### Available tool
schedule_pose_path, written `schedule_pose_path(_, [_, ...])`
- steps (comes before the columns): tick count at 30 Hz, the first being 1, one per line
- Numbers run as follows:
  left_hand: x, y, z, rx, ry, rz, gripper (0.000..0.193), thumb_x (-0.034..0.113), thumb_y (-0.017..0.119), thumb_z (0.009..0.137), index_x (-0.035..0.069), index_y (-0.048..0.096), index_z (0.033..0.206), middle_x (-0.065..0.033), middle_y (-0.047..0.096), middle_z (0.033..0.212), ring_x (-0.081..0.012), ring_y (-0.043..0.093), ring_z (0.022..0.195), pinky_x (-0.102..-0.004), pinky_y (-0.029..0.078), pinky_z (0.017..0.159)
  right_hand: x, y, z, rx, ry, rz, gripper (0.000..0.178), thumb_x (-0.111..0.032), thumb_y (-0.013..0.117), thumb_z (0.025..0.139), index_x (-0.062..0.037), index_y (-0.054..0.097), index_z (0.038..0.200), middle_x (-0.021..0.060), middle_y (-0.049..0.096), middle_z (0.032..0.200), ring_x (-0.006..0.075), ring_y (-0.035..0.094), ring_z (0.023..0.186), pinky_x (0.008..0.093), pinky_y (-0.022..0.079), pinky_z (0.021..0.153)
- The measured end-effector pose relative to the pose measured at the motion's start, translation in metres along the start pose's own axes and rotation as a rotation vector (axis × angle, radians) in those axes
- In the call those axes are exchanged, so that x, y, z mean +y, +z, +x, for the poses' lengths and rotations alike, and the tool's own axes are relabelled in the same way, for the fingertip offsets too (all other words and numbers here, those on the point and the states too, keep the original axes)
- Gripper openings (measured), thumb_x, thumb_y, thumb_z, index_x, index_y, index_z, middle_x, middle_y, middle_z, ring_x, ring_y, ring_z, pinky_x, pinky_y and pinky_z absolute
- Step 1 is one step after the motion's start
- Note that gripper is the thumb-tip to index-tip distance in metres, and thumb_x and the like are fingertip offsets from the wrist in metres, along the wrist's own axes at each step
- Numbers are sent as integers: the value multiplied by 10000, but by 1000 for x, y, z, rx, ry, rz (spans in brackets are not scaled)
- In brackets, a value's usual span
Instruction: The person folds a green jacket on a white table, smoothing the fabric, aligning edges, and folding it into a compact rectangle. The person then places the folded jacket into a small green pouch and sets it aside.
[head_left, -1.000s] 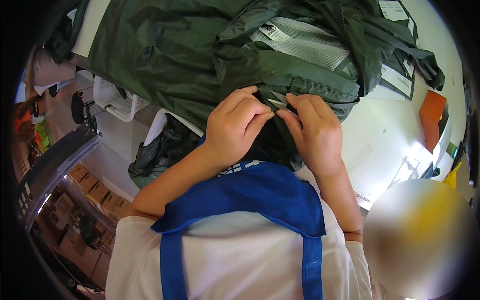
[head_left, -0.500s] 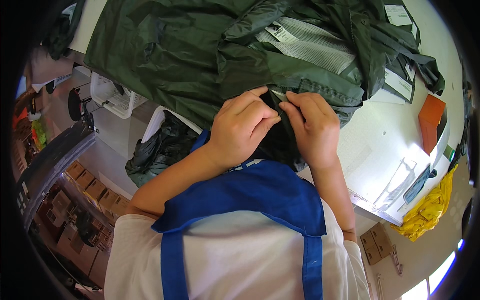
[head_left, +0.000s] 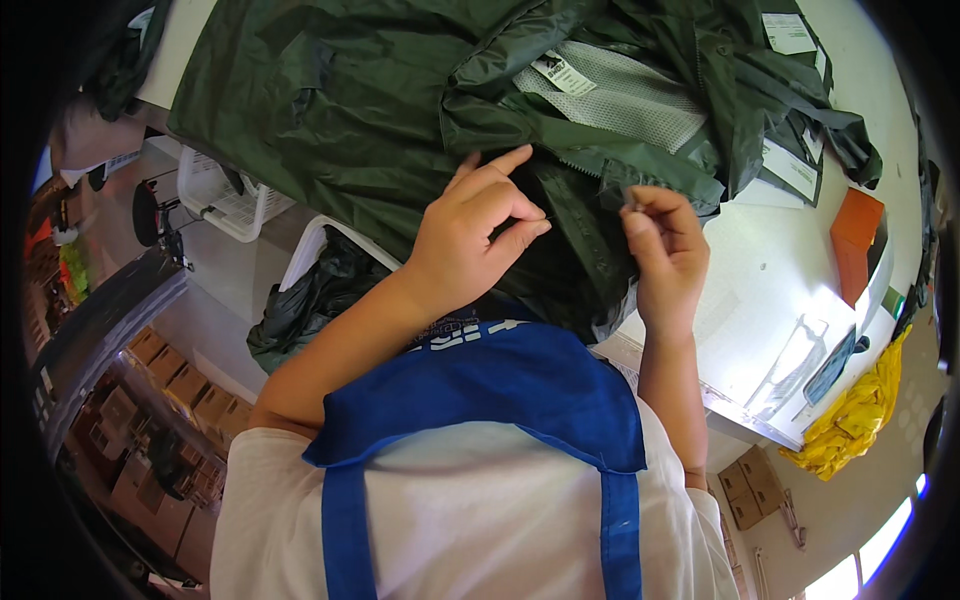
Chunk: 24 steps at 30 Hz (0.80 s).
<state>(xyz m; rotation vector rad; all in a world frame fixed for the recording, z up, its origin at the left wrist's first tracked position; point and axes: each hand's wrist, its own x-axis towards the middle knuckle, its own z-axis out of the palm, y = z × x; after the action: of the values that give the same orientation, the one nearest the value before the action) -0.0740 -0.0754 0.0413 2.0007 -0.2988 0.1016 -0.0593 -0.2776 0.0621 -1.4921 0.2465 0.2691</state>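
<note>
A dark green raincoat [head_left: 330, 130] with a pale mesh lining [head_left: 640, 95] and a white sewn-in label [head_left: 563, 72] is spread over the table. My left hand [head_left: 465, 235] is over its near edge, thumb and a finger pinched together while the index finger stretches out. Whatever that pinch holds is too small to make out. To the right, my right hand [head_left: 668, 245] pinches a small greyish, see-through bit beside the coat's stitched edge. Between my hands a dark green strip of the coat [head_left: 575, 235] hangs toward me.
White baskets [head_left: 225, 195] stand at the left below the table; dark green fabric [head_left: 325, 290] spills from the nearer one. On the white table [head_left: 720, 270] at right are printed white cards [head_left: 790, 168] and an orange box [head_left: 857, 245]. Yellow fabric [head_left: 850, 410] hangs by its corner.
My hands have moved apart; the right one has shifted right with a small greyish bit in its fingers. The left index finger has stretched out, and the coat edge between them lies more exposed.
</note>
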Motion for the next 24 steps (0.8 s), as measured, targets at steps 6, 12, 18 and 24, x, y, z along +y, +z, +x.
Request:
schedule_pose_path(6, [21, -47, 6, -37, -282, -1079, 71, 15, 538, 903, 48, 498, 855, -66, 516, 845, -393, 572, 1123, -588, 395, 1016, -1, -6, 1, -30, 16, 130, 266, -13, 635, 856, 18, 581, 1114, -35, 521, 855, 25, 459, 762, 161, 378, 702])
schedule_pose_path(12, [12, -176, -31, 94, -189, -1455, 223, 118, 654, 858, 96, 442, 792, 21, 404, 800, -133, 506, 733, -584, 313, 1077, 0, -17, -1, 48, -44, -35, 243, -1, 632, 854, 13, 595, 1094, -53, 516, 824, 19, 440, 717, 156, 369, 664])
schedule_pose_path(18, [-35, -228, -90, -49, -431, -79, 470, 169, 733, 758, 91, 494, 1155, -107, 428, 1197, -268, 441, 1142, -546, 286, 1073, 1, -10, 1, 51, -202, -440, 189, -20, 669, 823, -21, 643, 1010, -22, 552, 764, 45, 435, 637, 190, 381, 594])
schedule_pose_path(24, [-7, -79, -20, -179, -81, 532, 699, 223, 761, 698, 107, 488, 1331, -119, 465, 1340, -323, 443, 1233, -471, 270, 1084, -16, 16, 6, -35, -232, -546, 182, -24, 683, 801, -18, 647, 979, 43, 595, 780, 76, 464, 626, 208, 402, 593])
